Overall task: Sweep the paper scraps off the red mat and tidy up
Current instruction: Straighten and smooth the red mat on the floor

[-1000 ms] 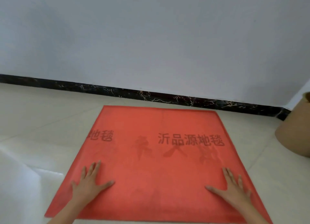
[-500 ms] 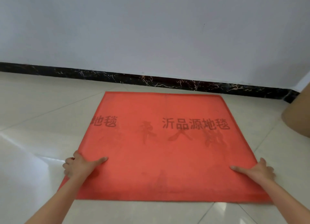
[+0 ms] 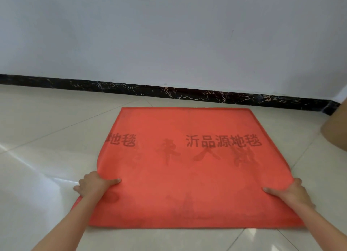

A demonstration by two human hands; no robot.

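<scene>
Your hands now pinch the side edges of the red mat [image 3: 187, 175], where a second ago they lay flat on it.

The mat lies on the pale tiled floor [image 3: 47, 138] before the dark skirting [image 3: 169, 91], dark printed characters showing, no scraps visible. Your left hand [image 3: 93, 184] closes on its left edge, thumb on top; your right hand [image 3: 289, 192] clasps the right edge, both edges slightly lifted. A brown box [image 3: 336, 130] sits at right.

Left hand [image 3: 93, 184] fingers hidden under red mat [image 3: 184, 168] edge; brown cardboard object [image 3: 337, 130] beyond right hand [image 3: 290, 193] cropped by frame.
</scene>
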